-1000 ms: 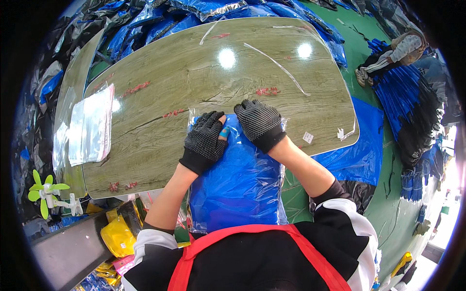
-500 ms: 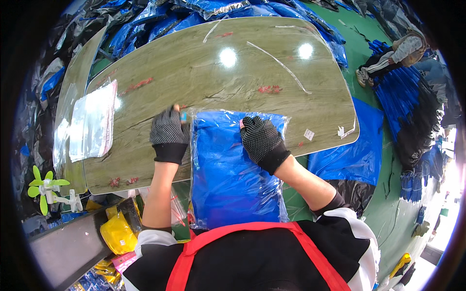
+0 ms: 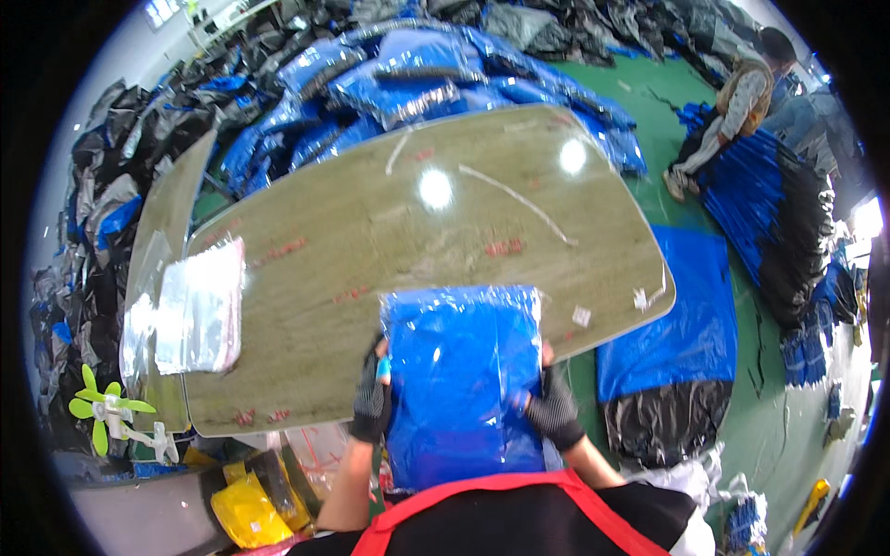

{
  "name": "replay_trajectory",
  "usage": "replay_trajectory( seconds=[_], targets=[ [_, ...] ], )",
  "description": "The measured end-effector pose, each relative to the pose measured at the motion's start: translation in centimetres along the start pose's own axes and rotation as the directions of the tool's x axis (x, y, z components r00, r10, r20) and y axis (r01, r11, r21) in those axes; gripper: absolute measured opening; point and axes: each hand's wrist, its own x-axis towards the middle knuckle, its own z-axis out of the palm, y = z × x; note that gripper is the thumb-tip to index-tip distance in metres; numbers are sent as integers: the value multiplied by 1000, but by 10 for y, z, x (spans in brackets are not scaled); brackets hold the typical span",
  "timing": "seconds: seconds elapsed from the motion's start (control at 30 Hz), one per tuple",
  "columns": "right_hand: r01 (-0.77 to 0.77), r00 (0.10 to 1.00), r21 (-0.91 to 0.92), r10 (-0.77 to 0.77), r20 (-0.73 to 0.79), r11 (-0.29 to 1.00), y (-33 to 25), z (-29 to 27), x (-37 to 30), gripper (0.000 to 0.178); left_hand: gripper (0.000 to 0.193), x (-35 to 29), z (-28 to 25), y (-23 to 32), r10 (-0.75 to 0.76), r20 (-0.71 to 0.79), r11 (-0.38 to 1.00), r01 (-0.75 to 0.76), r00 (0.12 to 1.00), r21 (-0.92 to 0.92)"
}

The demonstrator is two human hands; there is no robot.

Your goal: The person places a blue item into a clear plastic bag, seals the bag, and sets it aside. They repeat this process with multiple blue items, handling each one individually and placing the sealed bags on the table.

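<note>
A flat blue package in a clear plastic bag (image 3: 464, 380) is held up in front of my body at the table's near edge. My left hand (image 3: 373, 398), in a dark dotted glove with bare fingertips, grips its left side. On the opposite side my right hand (image 3: 553, 403), gloved alike, closes on the package's edge with the thumb over its front. The fingers behind the package are hidden. Beneath and beyond it lies the wood-patterned table (image 3: 315, 315) with rounded corners.
A stack of clear plastic bags (image 3: 199, 306) lies at the table's left end, with a green fan (image 3: 111, 408) near it. Blue packages (image 3: 399, 74) are heaped beyond the table. Blue-and-black sacks (image 3: 667, 343) lie on the right floor; a person (image 3: 742, 107) stands further off.
Both hands moved from the package's upper part to its two sides. The package has lifted off the table edge. The head view has tilted up, showing more of the heap behind.
</note>
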Motion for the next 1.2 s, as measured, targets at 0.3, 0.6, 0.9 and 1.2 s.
replay_trajectory(
  seconds=[0.3,0.6,0.9,1.2],
  targets=[
    [274,959,-67,-278,-53,959,-111,16,176,74,29,17,-37,126,170,-443,895,-327,880,-304],
    [433,822,368,-528,213,823,-221,60,110,26,42,47,-1,200,509,-530,844,-274,678,460],
    [265,868,636,-467,169,724,-192,38,79,27,47,31,38,197,34,134,266,121,990,-956],
    [797,590,-227,-803,89,560,-181,32,49,36,37,9,38,213,216,-422,960,-270,881,-72]
  ],
)
